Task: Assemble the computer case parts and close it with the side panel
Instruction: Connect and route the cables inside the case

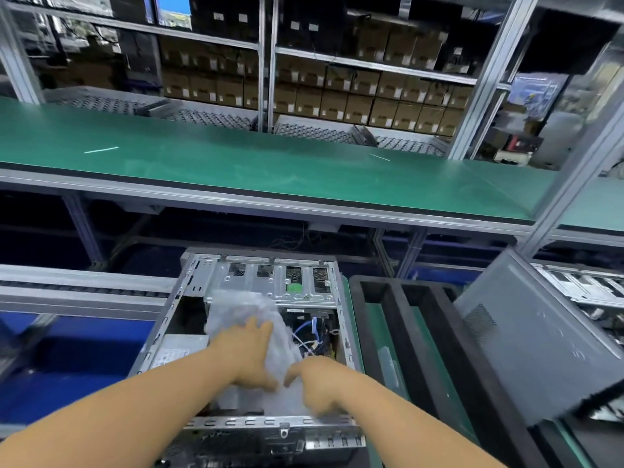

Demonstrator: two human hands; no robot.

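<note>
Green bench (270, 163), hands (251, 352) pressing bag (243, 307), case (270, 282)

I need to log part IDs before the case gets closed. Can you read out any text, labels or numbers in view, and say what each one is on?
No text is readable.
White labels on the cardboard boxes on the shelves: too small and blurred.
Label on the power supply in the computer case: blurred.
Blue poster at right: blurred.
Screen at top left: unreadable.
</note>
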